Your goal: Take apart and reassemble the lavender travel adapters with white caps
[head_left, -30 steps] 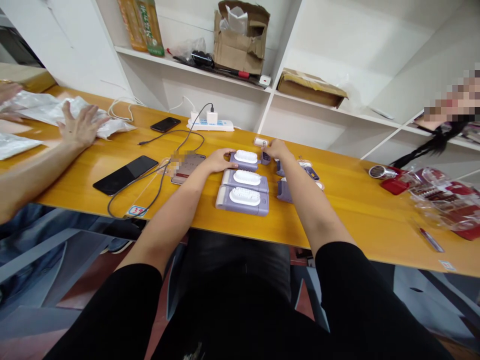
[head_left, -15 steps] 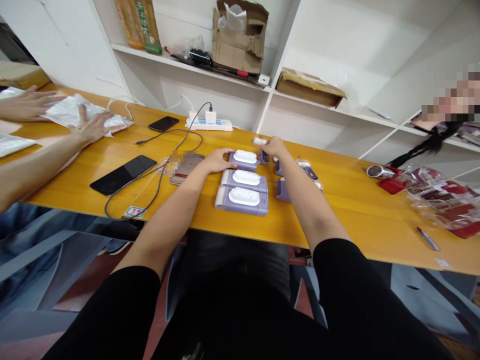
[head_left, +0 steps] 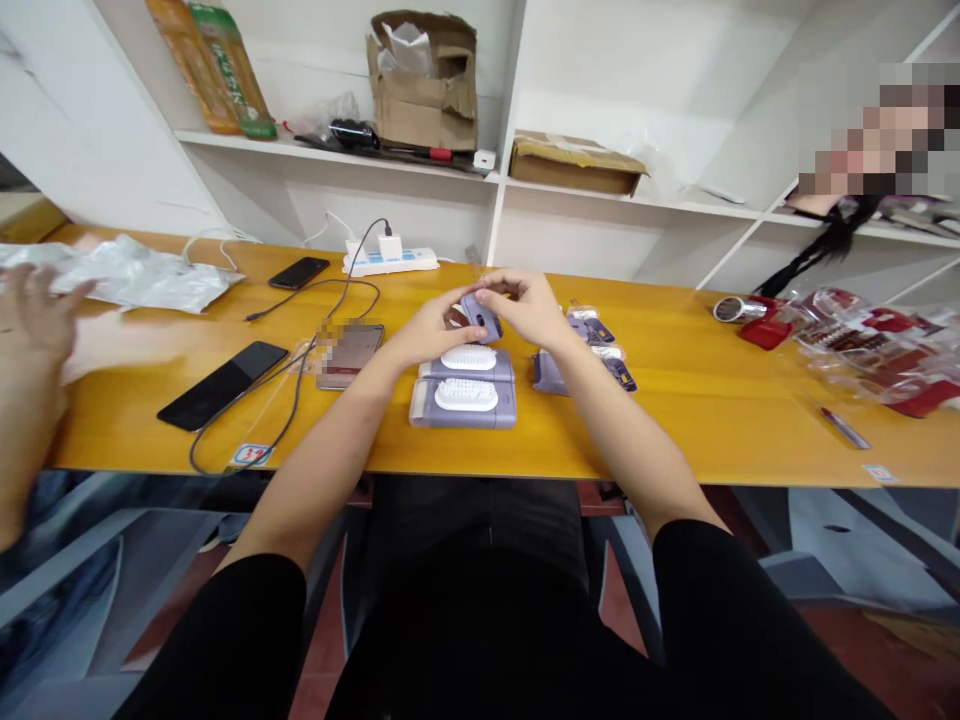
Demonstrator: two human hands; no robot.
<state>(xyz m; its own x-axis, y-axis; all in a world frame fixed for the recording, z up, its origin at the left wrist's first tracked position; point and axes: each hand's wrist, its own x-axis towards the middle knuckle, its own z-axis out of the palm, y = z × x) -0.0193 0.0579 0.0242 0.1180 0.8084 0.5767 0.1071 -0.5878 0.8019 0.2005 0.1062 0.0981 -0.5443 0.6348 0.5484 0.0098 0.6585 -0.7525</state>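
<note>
My left hand [head_left: 433, 332] is wrapped round a small purple brush case [head_left: 485, 322], lifted and tilted so that an end with dark openings shows. At its upper end, my right hand [head_left: 531, 305] pinches with thumb and fingers; whatever lies between the fingertips is mostly hidden. Just below, two purple brushes with white bristle pads [head_left: 466, 394] lie side by side on the table, the rear one partly behind my left hand. Beyond my right forearm are more purple case parts [head_left: 551, 372] with white pieces, partly covered by the arm.
On the wooden table [head_left: 697, 400] lie a black phone [head_left: 223, 385], another phone [head_left: 350, 356], a smaller phone [head_left: 298, 272] and a cable. A power strip [head_left: 391, 262] stands behind. Another person's hand [head_left: 34, 320] is at left by plastic bags [head_left: 142, 275]. Clear packages [head_left: 874, 350] lie right.
The rear brush case has been lifted off the table and tilted between my hands. My right hand has come in from the small white piece behind. The other person's hands have shifted left.
</note>
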